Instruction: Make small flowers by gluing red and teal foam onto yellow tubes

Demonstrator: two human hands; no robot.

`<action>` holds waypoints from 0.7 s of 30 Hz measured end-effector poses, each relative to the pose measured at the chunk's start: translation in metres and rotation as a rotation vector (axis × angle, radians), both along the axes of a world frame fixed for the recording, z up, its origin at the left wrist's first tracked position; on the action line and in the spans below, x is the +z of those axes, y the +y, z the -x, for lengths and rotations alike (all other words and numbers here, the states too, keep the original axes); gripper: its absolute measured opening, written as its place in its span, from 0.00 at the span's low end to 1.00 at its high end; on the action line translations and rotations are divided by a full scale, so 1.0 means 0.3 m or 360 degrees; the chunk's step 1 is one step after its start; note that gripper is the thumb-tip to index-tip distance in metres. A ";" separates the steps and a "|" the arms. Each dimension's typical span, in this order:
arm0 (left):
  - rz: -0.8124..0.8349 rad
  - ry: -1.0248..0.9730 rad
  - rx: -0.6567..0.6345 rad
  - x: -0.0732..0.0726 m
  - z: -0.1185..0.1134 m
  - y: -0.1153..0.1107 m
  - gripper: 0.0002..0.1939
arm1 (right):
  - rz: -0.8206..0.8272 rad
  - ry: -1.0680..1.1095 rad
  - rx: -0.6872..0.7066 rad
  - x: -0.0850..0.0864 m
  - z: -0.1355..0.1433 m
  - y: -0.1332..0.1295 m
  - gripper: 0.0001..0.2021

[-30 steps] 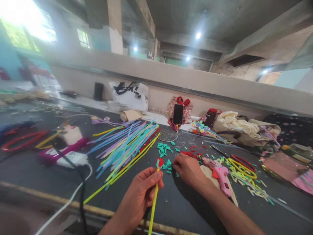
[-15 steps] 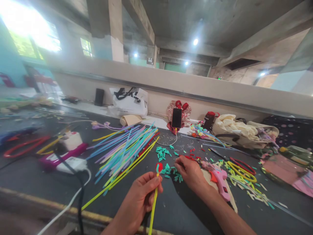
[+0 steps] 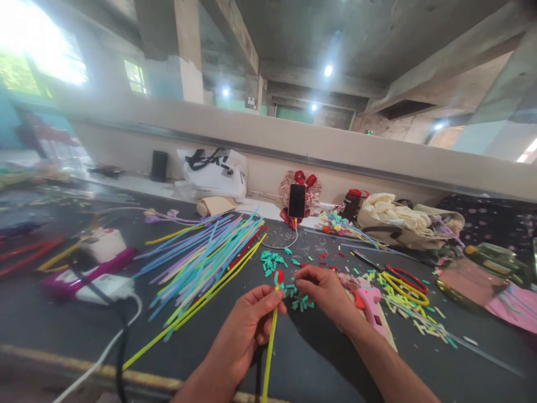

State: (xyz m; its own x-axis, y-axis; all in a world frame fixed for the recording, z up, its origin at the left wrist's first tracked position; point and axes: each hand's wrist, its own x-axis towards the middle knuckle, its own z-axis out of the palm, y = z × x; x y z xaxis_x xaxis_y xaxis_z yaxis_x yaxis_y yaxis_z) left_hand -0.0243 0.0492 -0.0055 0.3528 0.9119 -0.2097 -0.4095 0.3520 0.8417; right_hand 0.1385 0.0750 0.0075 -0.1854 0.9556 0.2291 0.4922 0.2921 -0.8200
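Observation:
Near the bottom middle, my left hand pinches a yellow stem just below its top. A small red and teal tip rises above those fingers. My right hand is close by on the right, thumb and index finger pinched together at a small teal piece. Short teal pieces lie in a loose pile behind the hands, with more under the right hand. A pink glue gun rests beside the right wrist.
Long pastel stems spread across the table on the left, near a purple-and-white power strip with cables. Scissors and yellow-green bits lie right. Behind stand a phone, a white bag and a cloth bag.
The view has shifted slightly. My right hand has come nearer the tip of the stem, with a teal piece now visible at its fingertips. My left hand still holds the yellow stem.

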 end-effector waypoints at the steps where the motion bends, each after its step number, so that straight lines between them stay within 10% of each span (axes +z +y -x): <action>1: 0.0005 0.0019 -0.0005 -0.004 0.001 0.000 0.12 | 0.0023 0.0042 0.0030 0.003 0.001 -0.003 0.04; 21: -0.0020 0.0010 0.0089 -0.020 -0.003 -0.013 0.10 | 0.0226 0.0254 0.0332 0.025 0.029 -0.069 0.03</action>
